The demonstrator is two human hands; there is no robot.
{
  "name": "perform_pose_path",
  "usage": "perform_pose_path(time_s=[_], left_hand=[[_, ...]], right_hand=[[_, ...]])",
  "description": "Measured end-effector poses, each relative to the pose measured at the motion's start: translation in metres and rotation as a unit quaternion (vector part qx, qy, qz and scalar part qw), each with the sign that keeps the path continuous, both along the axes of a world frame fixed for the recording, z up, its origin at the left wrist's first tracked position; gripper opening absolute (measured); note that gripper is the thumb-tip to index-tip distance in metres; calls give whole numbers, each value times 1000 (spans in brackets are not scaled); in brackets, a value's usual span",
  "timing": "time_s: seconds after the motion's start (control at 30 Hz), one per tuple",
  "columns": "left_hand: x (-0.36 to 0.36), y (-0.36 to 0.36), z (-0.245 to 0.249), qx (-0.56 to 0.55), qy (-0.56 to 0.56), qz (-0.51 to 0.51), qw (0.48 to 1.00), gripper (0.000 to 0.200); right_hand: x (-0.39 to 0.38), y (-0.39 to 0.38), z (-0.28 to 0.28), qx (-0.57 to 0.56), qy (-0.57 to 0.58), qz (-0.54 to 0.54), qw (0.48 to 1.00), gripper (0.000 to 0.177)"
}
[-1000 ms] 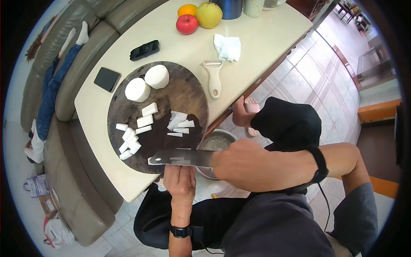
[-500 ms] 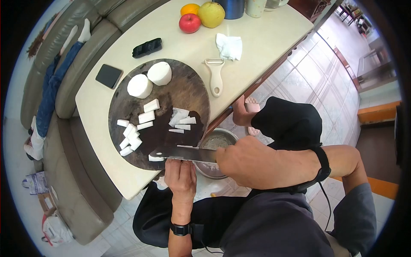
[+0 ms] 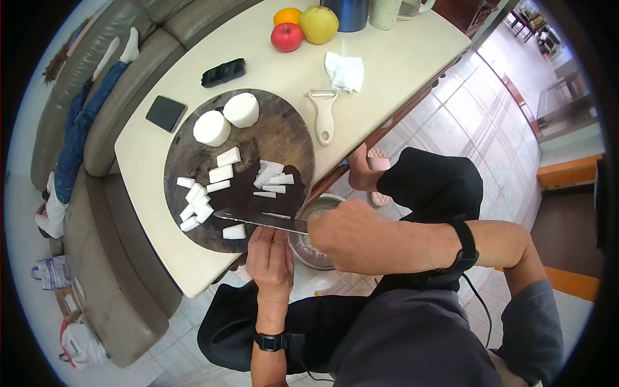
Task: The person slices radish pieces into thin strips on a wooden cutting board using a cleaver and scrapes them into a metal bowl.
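My right hand (image 3: pixel 354 235) is wrapped round the handle of a kitchen knife (image 3: pixel 261 220). The blade points left across the near part of the round wooden chopping board (image 3: pixel 284 129), and a thin white sliver clings by it. Just below the blade, at the board's near edge, the fingers of my left hand (image 3: pixel 271 258) are bent and pressed together; whatever they hold is hidden. A cut white radish piece (image 3: pixel 235 231) lies left of those fingers. More radish sticks (image 3: pixel 198 193), thin offcuts (image 3: pixel 274 177) and two thick radish rounds (image 3: pixel 211 128) are farther up the board.
A metal bowl (image 3: pixel 314 251) sits below the table edge, partly behind my right hand. On the table (image 3: pixel 158 226) are a peeler (image 3: pixel 324 116), tissue (image 3: pixel 345 72), phone (image 3: pixel 166 113), black case (image 3: pixel 223 73) and fruit (image 3: pixel 318 26). A person's legs (image 3: pixel 74 142) rest on the sofa.
The knife has moved up and away from the radish piece at the board's near edge, its blade tilting. That piece now lies apart from the blade. My right hand has shifted slightly left.
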State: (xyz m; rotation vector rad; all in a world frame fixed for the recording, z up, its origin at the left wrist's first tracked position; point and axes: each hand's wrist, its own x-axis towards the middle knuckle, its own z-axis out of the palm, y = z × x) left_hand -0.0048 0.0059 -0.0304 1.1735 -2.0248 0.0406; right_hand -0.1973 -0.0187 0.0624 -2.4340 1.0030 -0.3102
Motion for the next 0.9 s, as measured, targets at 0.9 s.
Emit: perform_pose_path(time_s=[0.9], left_hand=[[-1,1,-5,-10,15,12,1000,19]], right_hand=[[-6,6,16,50,28,-18,998,16]])
